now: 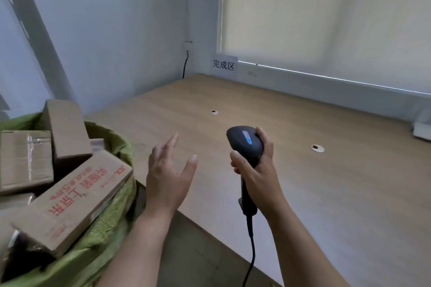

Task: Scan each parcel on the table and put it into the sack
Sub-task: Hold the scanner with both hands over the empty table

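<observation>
My right hand (pixel 256 170) grips the handle of a black barcode scanner (pixel 245 142), head pointing away over the wooden table (pixel 303 193); its cable hangs down off the table's edge. My left hand (pixel 168 177) hovers with straight spread fingers above the table's left edge, holding nothing. A green sack (pixel 102 235) stands at the left beside the table, filled with several cardboard parcels. The nearest parcel (pixel 77 200) carries red printed characters and lies tilted on top. A taped box (pixel 25 161) and an upright box (pixel 67 128) sit behind it. No parcel lies on the visible tabletop.
Two round cable grommets (pixel 317 148) (pixel 214 112) are set in the tabletop. A paper sign (pixel 224 65) with black characters hangs on the wall at the far corner. A white object (pixel 423 128) sits at the table's right edge. A window blind covers the right wall.
</observation>
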### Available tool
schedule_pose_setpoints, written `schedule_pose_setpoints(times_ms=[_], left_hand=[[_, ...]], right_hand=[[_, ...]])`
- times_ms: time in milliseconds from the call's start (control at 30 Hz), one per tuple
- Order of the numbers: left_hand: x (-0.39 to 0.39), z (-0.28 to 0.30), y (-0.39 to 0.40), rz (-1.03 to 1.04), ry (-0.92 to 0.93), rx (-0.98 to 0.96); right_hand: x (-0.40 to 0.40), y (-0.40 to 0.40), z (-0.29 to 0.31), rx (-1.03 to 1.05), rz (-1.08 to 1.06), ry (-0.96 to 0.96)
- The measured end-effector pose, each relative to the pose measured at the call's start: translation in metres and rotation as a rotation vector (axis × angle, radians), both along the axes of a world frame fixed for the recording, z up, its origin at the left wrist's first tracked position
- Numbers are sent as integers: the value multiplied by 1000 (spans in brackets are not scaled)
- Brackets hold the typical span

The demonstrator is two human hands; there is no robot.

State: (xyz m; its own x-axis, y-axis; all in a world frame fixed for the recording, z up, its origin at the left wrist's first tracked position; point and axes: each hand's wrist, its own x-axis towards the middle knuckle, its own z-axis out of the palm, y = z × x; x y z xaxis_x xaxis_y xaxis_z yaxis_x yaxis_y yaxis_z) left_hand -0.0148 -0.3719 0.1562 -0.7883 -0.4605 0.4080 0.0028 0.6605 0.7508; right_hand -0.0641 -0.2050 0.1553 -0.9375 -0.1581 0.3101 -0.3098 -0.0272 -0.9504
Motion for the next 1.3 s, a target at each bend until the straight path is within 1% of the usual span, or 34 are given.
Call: schedule_pose_setpoints(times_ms=[133,300,400,500,600,833,1000,1167,1300], left_hand=[[-17,-5,67,-144,14,84],[-30,-20,135,-388,22,197],[-33,-27,167,-563,-23,252],[-37,-31,187,-739,-113,319],[-41,-31,197,-857,-166,371],[-60,-42,193,-907,-226,441],[-74,-49,185,-930,-258,493],[-88,-64,171,-985,-297,512],[-94,-83,164,-1068,-377,519]], right_hand=[[-10,48,-4,-8,-51,-17],[-14,99,-4,-9,-124,-26],[-14,122,0,19,-155,-31],[-16,137,0,10,-190,-53],[-19,143,-3,4,-230,-85],[-22,156,-13,53,-234,-218],[-13,169,-36,148,-343,-244],[-2,159,-61,175,-384,-310],[6,143,-80,217,-384,-385]])
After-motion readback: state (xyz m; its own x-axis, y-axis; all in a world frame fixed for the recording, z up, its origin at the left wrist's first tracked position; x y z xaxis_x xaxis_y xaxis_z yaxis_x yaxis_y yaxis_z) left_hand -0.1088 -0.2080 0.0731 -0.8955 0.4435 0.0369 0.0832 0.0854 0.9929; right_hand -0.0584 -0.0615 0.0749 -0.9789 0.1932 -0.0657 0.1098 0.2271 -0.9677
